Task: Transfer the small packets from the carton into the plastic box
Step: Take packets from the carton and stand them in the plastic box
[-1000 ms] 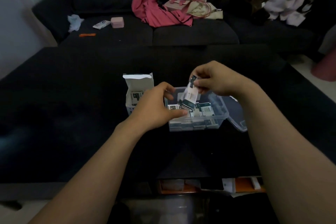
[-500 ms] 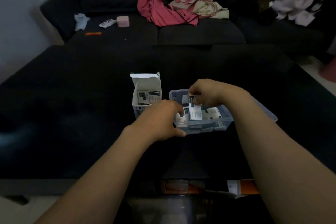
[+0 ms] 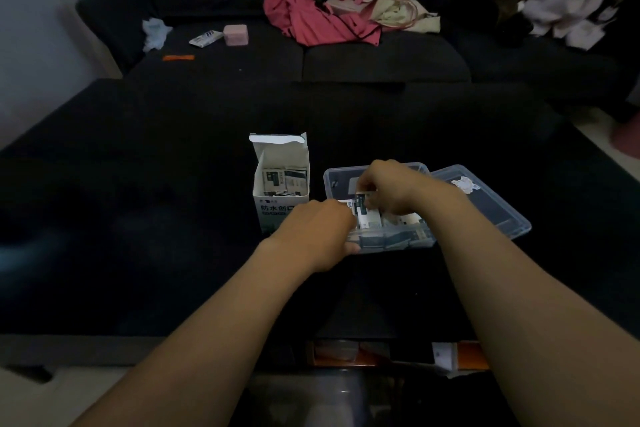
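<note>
My R hand [image 3: 391, 187] fingers pinch small white packet [image 3: 363, 213] inside clear plastic box [image 3: 391, 241]; L hand [image 3: 318, 232] fingers curled round box's near-left corner, beside open white carton [image 3: 278, 184].

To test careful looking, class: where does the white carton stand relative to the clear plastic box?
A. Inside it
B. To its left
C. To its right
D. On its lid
B: the open carton stands upright on the dark table, left of the plastic box, with packets showing inside it.

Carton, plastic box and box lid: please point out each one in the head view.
carton [image 3: 277, 215]: head view, its printed front wall.
plastic box [image 3: 398, 242]: head view, its clear near wall.
box lid [image 3: 498, 210]: head view, its flat panel.
</note>
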A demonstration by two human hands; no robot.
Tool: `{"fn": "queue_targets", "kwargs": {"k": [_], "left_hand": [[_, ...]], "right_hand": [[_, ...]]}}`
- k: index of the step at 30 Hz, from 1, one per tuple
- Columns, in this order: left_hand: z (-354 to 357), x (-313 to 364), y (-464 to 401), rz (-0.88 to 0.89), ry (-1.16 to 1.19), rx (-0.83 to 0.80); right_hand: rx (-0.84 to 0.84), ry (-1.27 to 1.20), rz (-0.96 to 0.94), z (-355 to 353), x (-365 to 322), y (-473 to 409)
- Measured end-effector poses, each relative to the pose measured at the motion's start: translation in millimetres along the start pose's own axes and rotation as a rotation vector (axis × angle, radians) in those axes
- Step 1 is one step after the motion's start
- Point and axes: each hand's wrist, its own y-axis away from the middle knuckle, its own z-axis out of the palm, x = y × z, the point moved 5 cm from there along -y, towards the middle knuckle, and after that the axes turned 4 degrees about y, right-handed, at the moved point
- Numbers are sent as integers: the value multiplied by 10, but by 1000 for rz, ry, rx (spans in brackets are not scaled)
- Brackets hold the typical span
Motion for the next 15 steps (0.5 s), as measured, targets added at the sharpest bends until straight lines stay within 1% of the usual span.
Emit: {"fn": "queue_targets", "kwargs": {"k": [4,9,15], "left_hand": [[14,-9,-3,28,8,-1],[39,3,-12,49,11,-40],[28,57,-12,61,19,-33]], "right_hand": [[58,1,-15,21,9,-12],[40,-32,-12,28,31,-7],[42,-76,5,60,91,-77]]}}
